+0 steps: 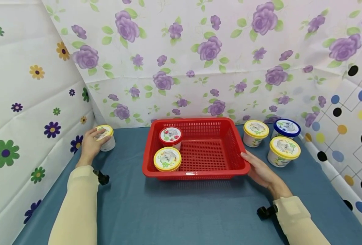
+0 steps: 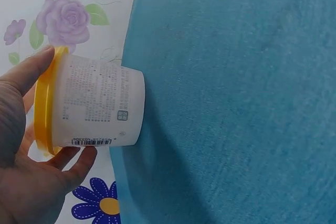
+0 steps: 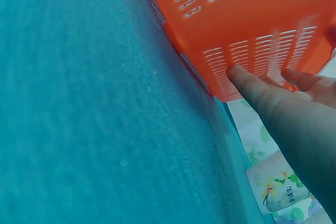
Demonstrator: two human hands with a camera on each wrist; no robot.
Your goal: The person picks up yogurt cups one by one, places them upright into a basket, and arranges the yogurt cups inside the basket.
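Observation:
At the left end of the table, my left hand (image 1: 90, 146) grips a white tub (image 1: 108, 145) by its yellow lid. The left wrist view shows the thumb on one side of the tub (image 2: 100, 103) and fingers on the other, with fine print and a barcode on its wall. A red plastic basket (image 1: 196, 175) stands mid-table. My right hand (image 1: 260, 170) holds its right front corner, thumb at the rim and fingers against the slotted outer wall (image 3: 252, 53). Inside, on the left, sit a red-lidded tub (image 1: 170, 135) and a yellow-lidded tub (image 1: 167, 159).
Right of the basket stand a yellow-lidded tub (image 1: 256, 129), a blue-lidded tub (image 1: 287, 127) and a larger-looking yellow-lidded tub (image 1: 285, 148), near my right hand. Blue cloth (image 1: 168, 214) covers the table. Patterned sheets (image 1: 187, 54) hang behind and at both sides.

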